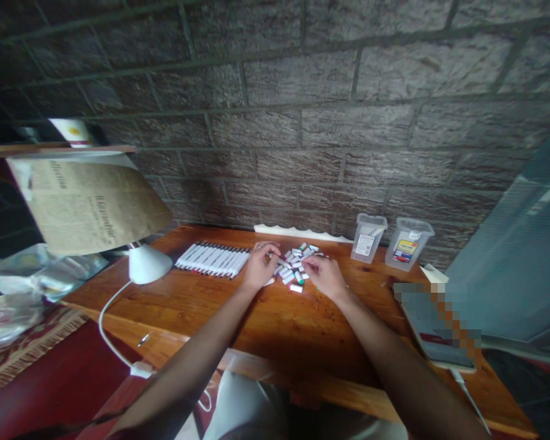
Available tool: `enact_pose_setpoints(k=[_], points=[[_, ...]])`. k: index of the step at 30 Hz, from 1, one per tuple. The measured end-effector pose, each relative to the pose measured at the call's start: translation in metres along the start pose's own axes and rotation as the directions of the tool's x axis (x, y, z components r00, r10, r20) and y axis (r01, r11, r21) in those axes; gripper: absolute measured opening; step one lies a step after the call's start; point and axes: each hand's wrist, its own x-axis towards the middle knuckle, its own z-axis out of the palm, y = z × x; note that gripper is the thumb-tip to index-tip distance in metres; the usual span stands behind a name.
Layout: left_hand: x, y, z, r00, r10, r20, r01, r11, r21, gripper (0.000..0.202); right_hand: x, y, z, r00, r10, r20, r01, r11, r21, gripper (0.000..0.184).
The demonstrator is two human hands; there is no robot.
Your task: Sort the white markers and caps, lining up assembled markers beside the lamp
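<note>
Left of centre on the wooden desk (275, 318), a row of markers (213, 260) lies lined up side by side. At centre, a loose heap of markers (296, 269) is still unaligned, so perhaps half is done. The left hand (259, 267) pinches one marker (282, 264) at the heap's edge. The right hand (325, 276) rests curled on the heap; I cannot tell whether it grips anything.

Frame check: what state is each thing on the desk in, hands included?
Loose markers: scattered heap.
Left hand: fingers curled on the heap; grip unclear.
Right hand: fingers down on the heap; grip unclear.
Marker row: flat, side by side.
Clear container: upright, lid seems on.
Second clear container: upright, lid seems on.
Lamp: standing, no glow seen.
</note>
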Motion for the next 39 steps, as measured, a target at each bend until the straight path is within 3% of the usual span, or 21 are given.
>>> enact_pose_setpoints(k=[5, 10, 19, 39], points=[[-0.002, -0.0074, 0.0015, 0.994, -0.104, -0.045, 0.103, 0.994, -0.021, 0.013, -0.0002, -0.0001, -0.0005, 1.0, 0.011, 0.002, -0.011, 1.0, -0.002, 0.017], [-0.001, -0.0052, 0.0006, 0.985, -0.174, -0.011, 0.173, 0.983, -0.055, 0.012, -0.0014, 0.0022, 0.0019, 0.998, 0.014, 0.057, -0.015, 1.0, 0.016, 0.018], [-0.0035, -0.0044, 0.0037, 0.986, -0.151, 0.069, 0.154, 0.987, -0.046, 0.014, -0.0012, 0.0033, 0.0022, 0.998, -0.005, 0.06, 0.002, 0.999, 0.043, 0.018], [-0.0024, 0.0012, 0.0021, 0.978, -0.182, 0.101, 0.188, 0.981, -0.051, 0.014, -0.0014, 0.0055, 0.003, 0.994, -0.023, 0.106, 0.022, 1.0, 0.006, 0.017]])
